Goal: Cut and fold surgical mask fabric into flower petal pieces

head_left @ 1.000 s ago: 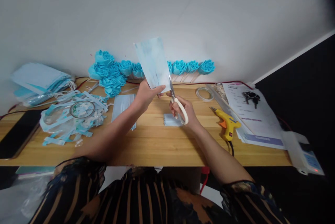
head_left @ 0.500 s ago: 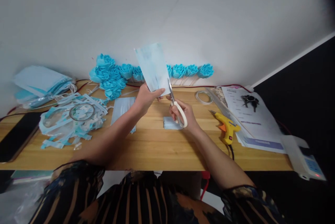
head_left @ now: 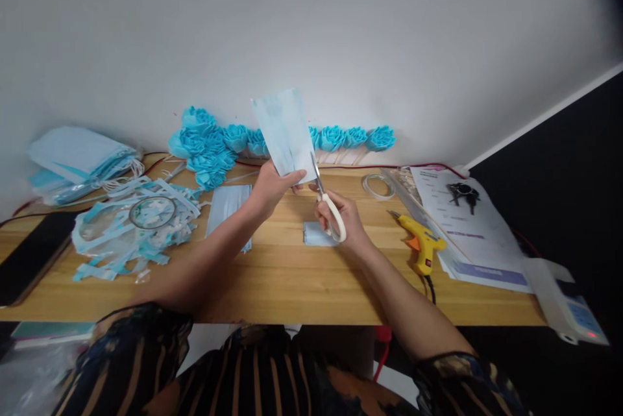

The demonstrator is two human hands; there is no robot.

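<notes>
My left hand (head_left: 276, 187) pinches the lower end of a pale blue rectangular sheet of mask fabric (head_left: 283, 127), which stands tilted above the table. White-handled scissors (head_left: 333, 216) are in my right hand (head_left: 348, 218), their blades pointing up along the sheet's right edge near its lower corner. Whether the blades have the fabric between them I cannot tell. Under my right hand lies a small folded light blue piece (head_left: 318, 234). Beside my left forearm are flat pleated blue pieces (head_left: 228, 205), partly covered by the arm.
Blue fabric flowers (head_left: 207, 146) line the wall. At left are stacked masks (head_left: 82, 156), scrap strips with a tape roll (head_left: 152, 211), and a phone (head_left: 34, 257). On the right lie a yellow glue gun (head_left: 422, 242), a clear coil (head_left: 378, 187), papers (head_left: 467, 241), keys (head_left: 463, 195) and a power strip (head_left: 567, 305).
The view has tilted up slightly, so everything sits a little lower in the picture. Both hands keep nearly the same pose, with the sheet and scissors still together.
</notes>
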